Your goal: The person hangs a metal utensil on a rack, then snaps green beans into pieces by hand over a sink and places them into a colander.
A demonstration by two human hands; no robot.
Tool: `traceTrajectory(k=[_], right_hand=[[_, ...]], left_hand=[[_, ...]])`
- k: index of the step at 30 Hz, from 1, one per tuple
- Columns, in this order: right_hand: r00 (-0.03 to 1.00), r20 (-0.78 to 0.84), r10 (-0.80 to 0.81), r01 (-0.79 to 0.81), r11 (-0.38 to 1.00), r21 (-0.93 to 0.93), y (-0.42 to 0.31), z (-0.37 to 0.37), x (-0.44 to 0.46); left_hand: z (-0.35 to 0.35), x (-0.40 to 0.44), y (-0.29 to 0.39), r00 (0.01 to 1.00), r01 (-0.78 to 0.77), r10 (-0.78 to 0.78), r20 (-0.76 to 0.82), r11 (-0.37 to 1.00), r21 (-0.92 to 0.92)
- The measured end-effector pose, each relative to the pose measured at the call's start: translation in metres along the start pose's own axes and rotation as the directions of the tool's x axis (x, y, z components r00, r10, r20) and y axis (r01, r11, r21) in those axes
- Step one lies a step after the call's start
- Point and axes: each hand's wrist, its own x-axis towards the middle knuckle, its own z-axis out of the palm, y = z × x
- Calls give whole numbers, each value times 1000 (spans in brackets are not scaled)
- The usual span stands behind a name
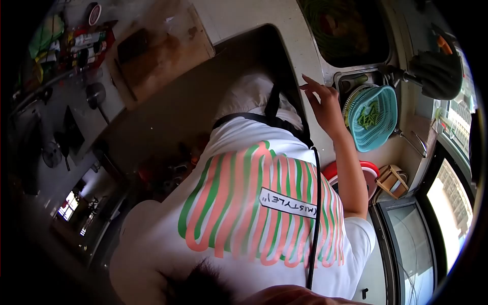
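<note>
My right hand [324, 104] hovers by the light countertop [307, 56], between the black-edged opening of the dark counter and the sink. Its fingers are loosely bent and apart, with nothing in them. Nearest to it on the right is a blue plastic colander [389, 114] with cut green vegetable pieces [369, 116] inside, sitting in a metal sink. A pale basket rim [349, 104] shows under the colander. My left hand is not visible; a patch of skin at the bottom edge cannot be made out.
A dark basin [351, 56] with greens lies beyond the sink. A faucet [414, 140] stands right, near a red-rimmed bowl [368, 168] and wooden holder [394, 182]. Far left are a wooden board [168, 56], bottles [89, 38] and a ladle [95, 94]. A black cord [316, 218] hangs over my shirt.
</note>
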Motion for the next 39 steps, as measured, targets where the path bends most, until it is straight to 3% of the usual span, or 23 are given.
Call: traceTrajectory(k=[3,5,9,12,14,18,20,22,26,29,32,36,37,39], right_hand=[[999,35,8,-7,1000,-27,-8,1,0],[999,34,10,-10,1000,-8,-11,2,-1],[995,59,74,-78,996,51,-24,-2,-11],[994,59,89,-89,996,0,-41,-11,-22],[997,51,50,-47,997,-64,-47,-16,-36],[994,52,99,-103,992,77,-52,-25,-58],[989,58,136,-143,980,141,-51,-22,-63],[986,123,111,-121,990,79,-55,-21,-59],[990,141,-13,-19,975,223,-67,5,-35],[976,217,25,-90,951,296,-76,27,-24],[947,316,50,-79,994,77,-55,27,-27],[940,340,27,32,985,-168,-29,13,-58],[935,353,29,31,986,-163,-21,10,-65],[925,377,43,23,985,-169,-4,6,-79]], left_hand=[[24,-5,-20,1000,16,-16,24,999,-30],[32,8,-13,997,-65,66,26,997,-30],[32,46,39,896,-444,443,18,895,52],[14,76,107,581,-800,813,40,562,208],[-7,83,160,374,-901,921,111,332,280],[-49,54,289,137,-954,924,357,26,298],[-46,43,340,-32,-947,867,497,-185,263],[-31,44,373,-161,-935,817,554,-306,180],[14,15,422,-387,-875,782,488,-479,73],[34,-12,435,-358,-917,787,502,-397,-30],[31,1,429,-230,-973,877,422,-197,-121],[0,64,384,208,-968,949,236,234,-87],[-5,83,361,241,-970,944,224,240,33],[-1,93,317,401,-905,859,318,426,-8]])
